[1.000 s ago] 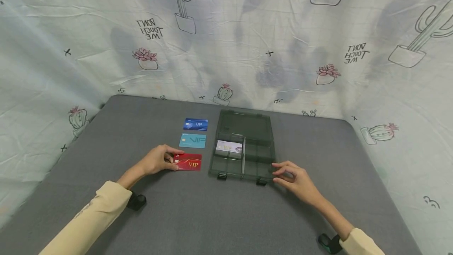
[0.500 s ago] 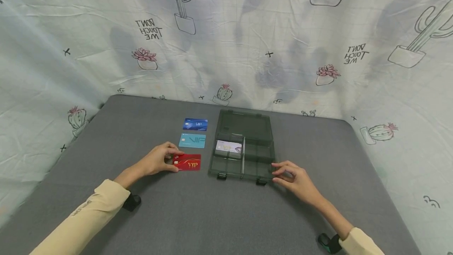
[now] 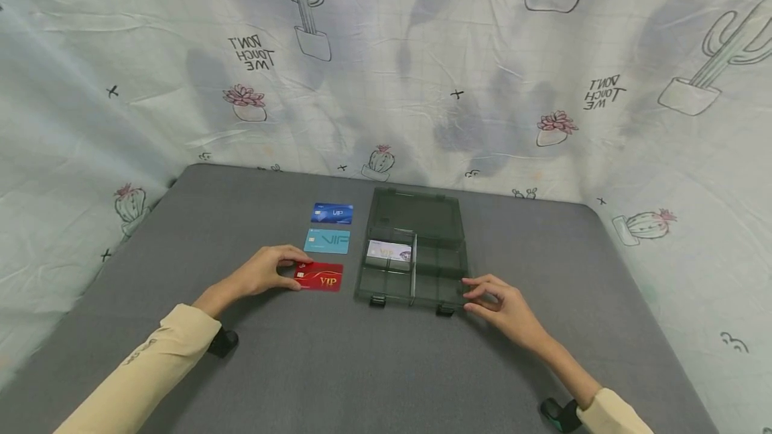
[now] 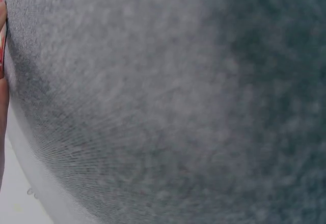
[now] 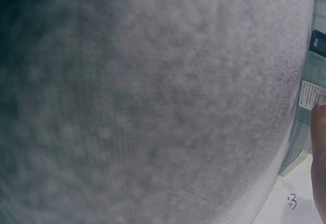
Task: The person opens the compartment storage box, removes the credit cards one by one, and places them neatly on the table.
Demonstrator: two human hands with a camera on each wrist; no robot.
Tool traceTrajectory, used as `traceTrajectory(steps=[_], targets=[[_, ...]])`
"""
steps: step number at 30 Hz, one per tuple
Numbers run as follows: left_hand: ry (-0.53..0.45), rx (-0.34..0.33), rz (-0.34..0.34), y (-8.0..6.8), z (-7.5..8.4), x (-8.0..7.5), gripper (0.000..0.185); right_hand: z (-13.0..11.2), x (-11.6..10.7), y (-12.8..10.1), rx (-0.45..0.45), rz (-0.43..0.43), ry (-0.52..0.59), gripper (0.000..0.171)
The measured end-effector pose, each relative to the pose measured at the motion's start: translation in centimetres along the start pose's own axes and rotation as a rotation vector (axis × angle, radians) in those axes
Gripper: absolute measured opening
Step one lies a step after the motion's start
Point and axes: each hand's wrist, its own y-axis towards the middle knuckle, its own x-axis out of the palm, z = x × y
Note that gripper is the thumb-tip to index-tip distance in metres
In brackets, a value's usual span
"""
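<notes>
Table (image 3: pixel 362 367) bearing an open box (image 3: pixel 416 253); right hand (image 3: pixel 503 303) is touching its near right corner, fingers loosely curled. Left hand (image 3: pixel 262 272) is pinching the red card (image 3: pixel 319 276), lying left of the box.

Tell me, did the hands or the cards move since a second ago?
Hardly anything. The left hand stays on the near-left end of the red card, which lies in the same spot. The right hand stays at the open box's near-right corner. The teal card, the blue card and the card inside the box have not moved.
</notes>
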Motion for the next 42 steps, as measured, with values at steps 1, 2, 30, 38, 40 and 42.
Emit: traceTrajectory(steps=[1, 2, 30, 38, 40, 42], targets=[[0.005, 0.004, 0.003, -0.1, -0.1, 0.0, 0.047, 0.0, 0.1, 0.0, -0.004, -0.001, 0.0, 0.013], [0.004, -0.005, 0.002, -0.1, -0.1, 0.0, 0.047, -0.1, 0.1, 0.0, -0.008, -0.001, 0.004, 0.013], [-0.503, -0.115, 0.092, 0.6, 2.7, -0.5, 0.054, 0.0, 0.1, -0.4, 0.013, 0.005, 0.016, 0.013], [-0.62, -0.157, 0.077, 2.1, 4.1, 0.3, 0.055, 0.0, 0.0, -0.3, 0.011, 0.005, 0.01, 0.014], [-0.643, -0.173, 0.074, 2.6, 4.5, 0.4, 0.054, 0.0, -0.1, -0.3, 0.008, 0.003, 0.01, 0.014], [-0.668, -0.176, 0.071, 3.1, 4.8, 0.6, 0.054, -0.1, -0.1, -0.2, 0.007, 0.001, 0.013, 0.014]])
